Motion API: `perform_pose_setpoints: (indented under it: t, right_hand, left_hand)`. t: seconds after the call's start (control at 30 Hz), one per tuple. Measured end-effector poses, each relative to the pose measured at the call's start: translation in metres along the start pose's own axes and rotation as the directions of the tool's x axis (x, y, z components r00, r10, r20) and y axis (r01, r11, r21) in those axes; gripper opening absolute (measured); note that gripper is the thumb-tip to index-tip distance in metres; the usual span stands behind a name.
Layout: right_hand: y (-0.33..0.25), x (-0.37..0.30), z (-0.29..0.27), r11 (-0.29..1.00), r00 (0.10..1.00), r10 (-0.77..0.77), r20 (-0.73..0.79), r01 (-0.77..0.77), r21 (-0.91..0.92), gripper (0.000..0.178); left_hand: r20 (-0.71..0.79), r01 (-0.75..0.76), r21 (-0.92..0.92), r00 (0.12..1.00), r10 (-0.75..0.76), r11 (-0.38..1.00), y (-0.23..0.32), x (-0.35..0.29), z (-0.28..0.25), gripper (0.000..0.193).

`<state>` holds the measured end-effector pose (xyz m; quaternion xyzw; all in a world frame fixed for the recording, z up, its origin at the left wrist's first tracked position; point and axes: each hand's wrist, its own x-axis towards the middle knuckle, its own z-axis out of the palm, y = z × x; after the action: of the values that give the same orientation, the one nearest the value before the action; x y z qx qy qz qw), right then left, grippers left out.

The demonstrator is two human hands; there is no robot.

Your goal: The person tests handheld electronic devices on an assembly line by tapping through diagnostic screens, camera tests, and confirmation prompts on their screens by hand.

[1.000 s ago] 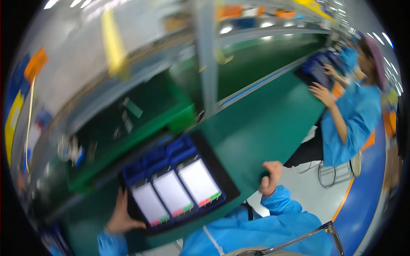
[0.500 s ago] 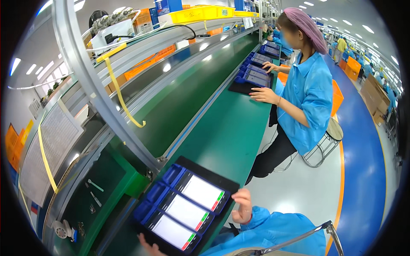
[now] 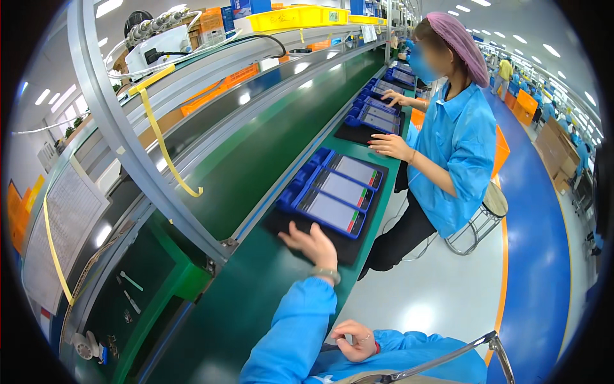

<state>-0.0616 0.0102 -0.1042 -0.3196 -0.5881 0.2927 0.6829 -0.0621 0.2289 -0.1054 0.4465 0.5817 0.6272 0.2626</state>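
Observation:
A blue tray point(image 3: 297, 185) lies on a black mat point(image 3: 278, 221) on the green bench. In it sit several flat devices like phones, and three pale lit screens point(image 3: 332, 211) with red and green marks show. My left hand point(image 3: 312, 246) is stretched over the mat's near edge, fingers spread, holding nothing. Whether its fingertips touch the mat I cannot tell. Back at my lap, below the bench edge, my right hand point(image 3: 354, 340) is loosely curled with nothing visible in it.
Farther along the green bench point(image 3: 256, 272), a person in blue point(image 3: 457, 141) has both hands at similar blue trays point(image 3: 377, 118). A metal upright point(image 3: 137, 141) and shelf rails border the left side. Small tools point(image 3: 131, 281) lie on a lower surface. A chrome armrest point(image 3: 448, 355) is at the lower right.
The tray and mat have slid away from me along the bench, toward the other person. My left hand has reached forward after them, while my right hand has drawn back from the tray's side.

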Motion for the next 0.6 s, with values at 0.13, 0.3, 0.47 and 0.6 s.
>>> perform_pose_setpoints:
  t: [0.13, 0.3, 0.47, 0.6]
  right_hand:
    - [-0.002, 0.000, -0.016, 0.986, 0.985, 0.153, 0.082, -0.147, -0.074, 0.029]
    - [0.001, 0.000, -0.011, 0.956, 0.958, 0.262, 0.116, -0.241, -0.166, 0.026]
    - [-0.004, 0.055, 0.016, 0.974, 0.797, -0.015, 0.604, 0.149, -0.172, 0.024]
    - [0.002, 0.079, 0.077, 0.919, 0.455, -0.277, 0.846, 0.384, 0.095, 0.017]
  left_hand:
    - [0.332, 0.012, -0.051, 0.943, 0.006, 0.999, 0.003, 0.016, 0.022, 0.065]
    - [0.563, -0.305, 0.136, 0.807, 0.180, 0.943, -0.010, 0.034, -0.026, 0.073]
    - [0.721, -0.553, 0.124, 0.620, 0.308, 0.824, -0.012, 0.029, -0.107, 0.066]
    - [0.806, -0.576, 0.109, 0.529, 0.267, 0.810, -0.008, 0.020, -0.179, 0.059]
